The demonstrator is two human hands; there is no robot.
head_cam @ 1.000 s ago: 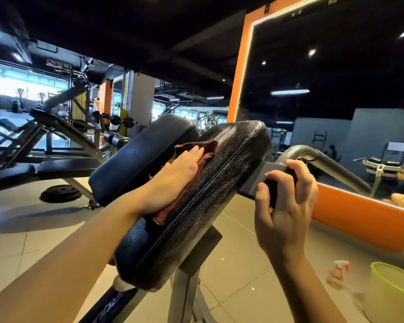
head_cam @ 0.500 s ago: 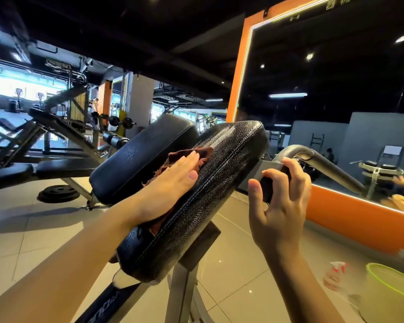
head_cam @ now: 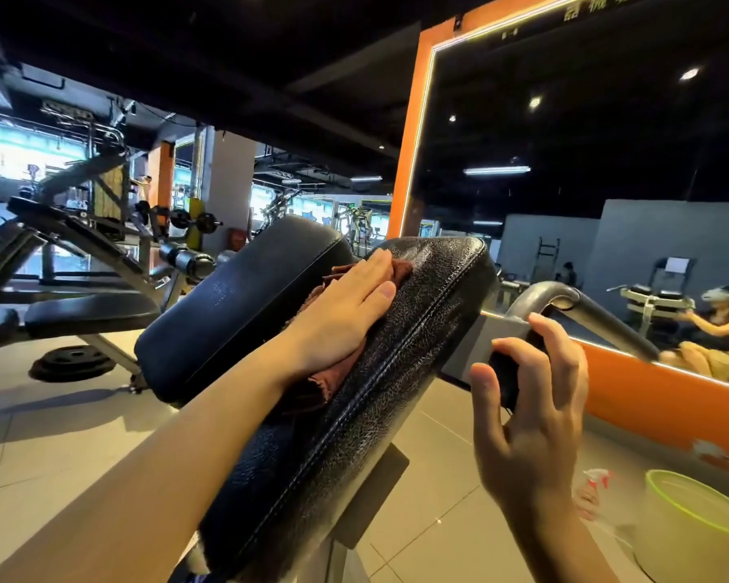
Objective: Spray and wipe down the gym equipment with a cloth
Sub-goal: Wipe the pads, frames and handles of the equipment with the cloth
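The landmark here is the tilted black cracked-leather pad point(head_cam: 396, 355) of the gym bench. On its upper face the left hand point(head_cam: 346, 313) lies flat, fingers straight and together, pressing a crumpled reddish-brown cloth point(head_cam: 329, 378) against the leather; the cloth shows above the fingertips and below the wrist. Just right of the pad, the right hand point(head_cam: 527, 393) curls its fingers and thumb round a black grip point(head_cam: 508, 374) at the end of a grey metal bar point(head_cam: 598, 313), apparently steadying the frame. On the floor, low and to the right of the pad, stand a pale bucket with a lime-green rim point(head_cam: 691, 511) and a blurred spray bottle with a red-and-white trigger point(head_cam: 596, 481). To wipe well, the palm should probably keep even pressure while sweeping along the seam in overlapping strokes, refolding the cloth to a fresh side, since the cracked surface likely traps grime. The smoother black pad point(head_cam: 236, 313) left of the landmark seems to be waiting.
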